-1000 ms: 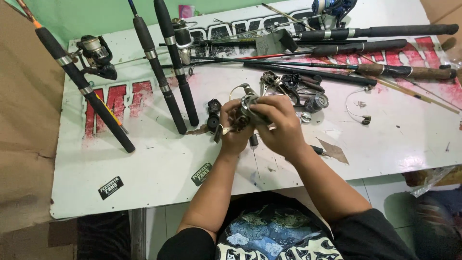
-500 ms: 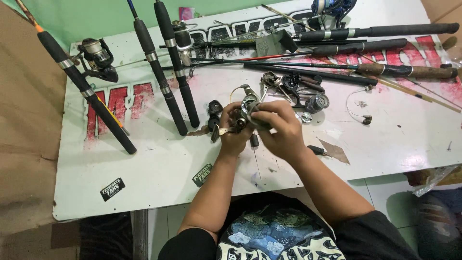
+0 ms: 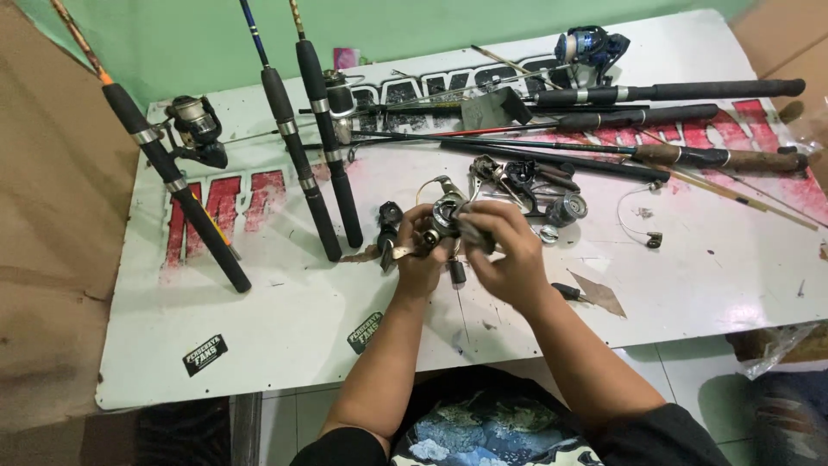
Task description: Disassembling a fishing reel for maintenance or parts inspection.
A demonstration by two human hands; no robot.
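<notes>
Nearest, both forearms reach up from the bottom edge over the white board (image 3: 285,345) that serves as a table top. The left hand (image 3: 416,259) and the right hand (image 3: 509,259) meet just above the board's middle, and between them sits a small metal reel (image 3: 447,216), lifted clear of the board. The left fingers curl round its lower side and a brass-coloured part, pressed together in a grip. The right fingers (image 3: 483,226) are bent over the reel's right side, pinching a dark part of it (which part exactly is too small to tell).

Just beside the right wrist lie a small dark tool (image 3: 567,293) and a brown scrap (image 3: 599,295) on the board. Two black stickers (image 3: 205,354) sit nearer the front edge on the left.

Just beyond the hands is a heap of loose reel parts (image 3: 535,185), with a short wire (image 3: 634,220) to its right.

To the left, three rods slant up and away: one with a spinning reel (image 3: 197,129) mounted on it, then two dark-handled rods (image 3: 310,173) side by side.

Farthest off, several rods (image 3: 673,112) lie across the board's back right part, a blue reel (image 3: 591,47) among them, near the green wall (image 3: 172,43).
</notes>
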